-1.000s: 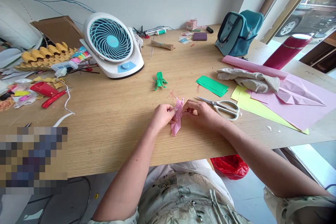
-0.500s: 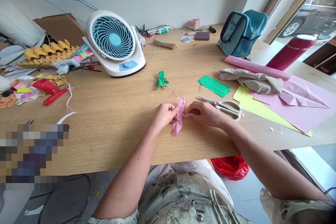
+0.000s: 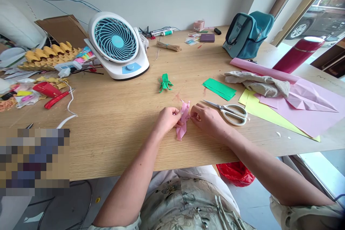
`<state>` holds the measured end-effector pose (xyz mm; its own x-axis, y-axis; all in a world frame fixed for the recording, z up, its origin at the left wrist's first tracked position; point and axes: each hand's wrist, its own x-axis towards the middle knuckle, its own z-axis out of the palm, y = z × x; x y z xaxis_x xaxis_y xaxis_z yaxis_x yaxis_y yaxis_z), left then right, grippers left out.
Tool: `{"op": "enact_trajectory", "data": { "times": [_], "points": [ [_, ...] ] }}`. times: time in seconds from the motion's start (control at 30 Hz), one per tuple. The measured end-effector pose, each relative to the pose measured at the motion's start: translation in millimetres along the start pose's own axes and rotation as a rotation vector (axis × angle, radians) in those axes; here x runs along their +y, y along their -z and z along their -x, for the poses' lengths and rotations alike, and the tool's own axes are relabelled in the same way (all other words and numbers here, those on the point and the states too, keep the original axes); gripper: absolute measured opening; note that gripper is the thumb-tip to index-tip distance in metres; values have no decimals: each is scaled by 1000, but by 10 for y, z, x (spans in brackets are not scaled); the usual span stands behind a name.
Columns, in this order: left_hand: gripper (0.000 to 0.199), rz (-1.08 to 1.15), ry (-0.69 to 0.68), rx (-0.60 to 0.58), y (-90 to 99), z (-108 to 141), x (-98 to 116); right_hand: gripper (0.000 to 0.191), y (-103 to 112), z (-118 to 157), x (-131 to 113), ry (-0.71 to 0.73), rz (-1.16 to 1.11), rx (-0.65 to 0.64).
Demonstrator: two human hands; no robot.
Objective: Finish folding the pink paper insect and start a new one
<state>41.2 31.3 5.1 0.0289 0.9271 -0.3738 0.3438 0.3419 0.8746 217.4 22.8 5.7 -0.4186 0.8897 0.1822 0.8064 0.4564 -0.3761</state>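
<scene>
A pink folded-paper figure [image 3: 182,125], long and narrow with small thin points at its far end, lies near the table's front edge. My left hand [image 3: 170,118] pinches its left side between thumb and fingers. At its right side, the curled fingers of my right hand [image 3: 205,118] close on a small thin part that sticks out; the fingertips partly hide it. Beyond them a green folded-paper insect [image 3: 165,83] with thin legs rests on the wood. White-handled scissors [image 3: 234,111] lie beside my right hand, blades pointing left.
Green paper strips [image 3: 219,89], yellow paper [image 3: 266,113], pink sheets [image 3: 318,118] and a grey cloth [image 3: 258,83] lie to the right. A white fan [image 3: 130,68] stands at back left, a teal bag [image 3: 242,37] and red bottle [image 3: 299,54] at back right.
My right hand has shifted slightly and its wrist has turned, with the fingertips still by the pink figure's right side. My left hand keeps its pinch.
</scene>
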Motion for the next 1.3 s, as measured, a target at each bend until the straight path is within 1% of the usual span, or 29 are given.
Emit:
{"op": "enact_trajectory", "data": {
  "times": [0.1,0.2,0.3,0.47,0.6,0.73,0.9,1.03,1.13,1.23,1.3],
  "points": [
    [26,17,-15,-9,-2,-4,-12,12,-17,8,-15,36,91,20],
    [27,34,-28,-15,-7,-9,-22,13,-37,26,-10,78,94,14],
    [27,46,-38,-13,-13,-16,-30,14,-60,35,-1,108,-7,23],
    [28,58,-37,-9,-19,-21,-30,13,-90,30,0,95,-243,102],
    [28,54,-39,-11,-16,-20,-32,12,-80,31,-24,105,-329,95],
    [25,58,-41,-26,-12,-25,-42,10,-79,30,-50,53,-423,83],
    [24,55,-31,-26,-10,-17,-28,7,-95,14,-43,-21,-569,129],
    [24,42,-26,-9,-8,-8,-15,8,-82,2,-10,-83,-684,84],
    [25,32,-33,-9,-7,-16,-25,11,-56,-2,16,-46,-662,59],
    [26,19,-53,-15,-5,-25,-42,16,-12,1,34,20,-545,39],
    [26,8,-62,-15,-2,-22,-48,20,20,8,42,36,-489,8]
  ]
}}
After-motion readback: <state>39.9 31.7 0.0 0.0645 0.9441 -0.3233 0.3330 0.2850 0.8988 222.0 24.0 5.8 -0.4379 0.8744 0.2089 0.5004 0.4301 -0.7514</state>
